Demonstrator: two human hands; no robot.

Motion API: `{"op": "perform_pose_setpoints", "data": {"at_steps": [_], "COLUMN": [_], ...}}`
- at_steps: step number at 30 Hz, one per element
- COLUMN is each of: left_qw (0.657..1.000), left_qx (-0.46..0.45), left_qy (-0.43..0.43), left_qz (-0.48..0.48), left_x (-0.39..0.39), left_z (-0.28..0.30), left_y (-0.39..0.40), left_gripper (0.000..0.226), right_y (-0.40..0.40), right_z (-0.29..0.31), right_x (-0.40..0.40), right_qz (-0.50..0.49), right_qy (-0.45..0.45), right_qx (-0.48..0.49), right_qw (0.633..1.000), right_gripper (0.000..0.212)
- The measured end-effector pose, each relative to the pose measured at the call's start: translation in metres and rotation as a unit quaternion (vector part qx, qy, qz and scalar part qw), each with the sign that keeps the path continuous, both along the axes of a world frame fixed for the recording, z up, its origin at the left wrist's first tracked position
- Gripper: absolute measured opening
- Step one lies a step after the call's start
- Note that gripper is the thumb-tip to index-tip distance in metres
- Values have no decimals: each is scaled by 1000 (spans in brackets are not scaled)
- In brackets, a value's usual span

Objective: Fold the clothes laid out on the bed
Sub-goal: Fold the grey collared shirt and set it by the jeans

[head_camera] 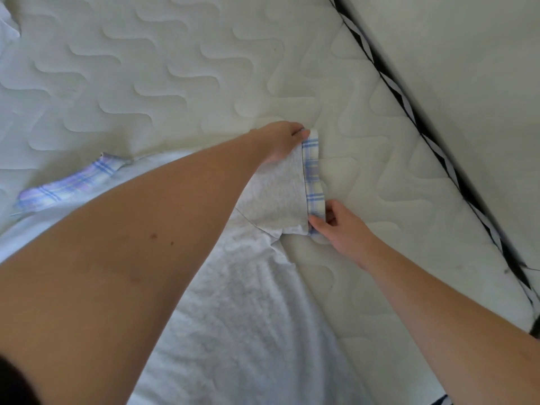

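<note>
On the quilted mattress lies the shirt, pale grey, spread flat, its body running down toward the bottom of the view and partly under the left forearm. Its right sleeve points up and away from the body, ending in a blue plaid cuff. Both hands are on that cuff. The left hand, reaching across the shirt, pinches the far end of the cuff, fingers curled over the edge. The right hand pinches the near end, thumb and fingers closed on the plaid band. The cuff looks stretched straight between them.

A second plaid cuff shows on the other side of the shirt, lying slack on the mattress, nobody touching it.

My read: they're about to carry this sleeve in over the shirt's body. Risks? The armpit beside the sleeve is already puckered, and if the sleeve is swung over without smoothing, that crease gets pressed into the fold. The left forearm lies across the chest of the shirt; dragging it back could rumple the fabric beneath. And if one hand lets go early, the cuff will twist and land crooked.

Beyond the shirt, the mattress edge carries a black-and-white piping, with a pale surface past it, and a bit of white cloth sits far off from the shirt at the top corner.

Containers: none in view, so nothing to report inside any.
</note>
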State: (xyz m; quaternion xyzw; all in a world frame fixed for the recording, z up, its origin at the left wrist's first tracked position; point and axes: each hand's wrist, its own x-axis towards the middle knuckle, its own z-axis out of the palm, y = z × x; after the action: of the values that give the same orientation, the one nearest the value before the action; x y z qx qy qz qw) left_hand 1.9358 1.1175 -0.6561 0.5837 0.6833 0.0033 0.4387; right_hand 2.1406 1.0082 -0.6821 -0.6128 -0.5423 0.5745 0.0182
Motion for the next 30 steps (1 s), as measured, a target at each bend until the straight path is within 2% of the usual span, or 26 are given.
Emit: {"op": "perform_pose_setpoints", "data": {"at_steps": [3, 5, 6, 9, 13, 14, 17, 19, 23, 27, 30], "left_qw": [1000, 999, 999, 986, 938, 934, 956, 957, 953, 944, 934], "left_qx": [-7, 8, 28, 149, 333, 340, 254, 231, 216, 199, 195], "left_qy": [30, 37, 42, 69, 56, 64, 130, 161, 193, 222, 208], "left_qz": [-5, -4, 0, 27, 82, 88, 66, 63, 89, 143, 213], "left_x": [3, 5, 6, 8, 7, 8, 17, 24, 31, 40, 49], "left_z": [-3, -5, -6, -6, -3, -5, -16, -23, -26, -21, -12], "left_y": [-3, -6, -9, -30, -98, -119, -176, -201, -214, -212, -205], "left_gripper": [42, 35, 33, 34, 24, 23, 35, 42, 52, 32, 20], "right_y": [-1, -1, -2, -5, -5, -5, -5, -7, -16, -36, -49], "right_z": [6, 7, 7, 3, 3, 5, 14, 20, 21, 23, 21], "right_x": [-5, -8, -9, -13, -13, -13, -14, -13, -11, -14, -14], "right_qz": [-5, 41, 61, 71, 61, 57, 56, 40, -24, -77, -76], "right_qy": [1, -19, -35, -68, -72, -67, -33, -9, -56, -51, -63], "right_qx": [5, 27, 43, 61, 45, 44, 31, 9, 28, 50, 53], "right_qw": [1000, 999, 997, 993, 995, 995, 997, 999, 998, 994, 994], "right_gripper": [35, 19, 20, 45, 50, 48, 37, 33, 54, 53, 45]}}
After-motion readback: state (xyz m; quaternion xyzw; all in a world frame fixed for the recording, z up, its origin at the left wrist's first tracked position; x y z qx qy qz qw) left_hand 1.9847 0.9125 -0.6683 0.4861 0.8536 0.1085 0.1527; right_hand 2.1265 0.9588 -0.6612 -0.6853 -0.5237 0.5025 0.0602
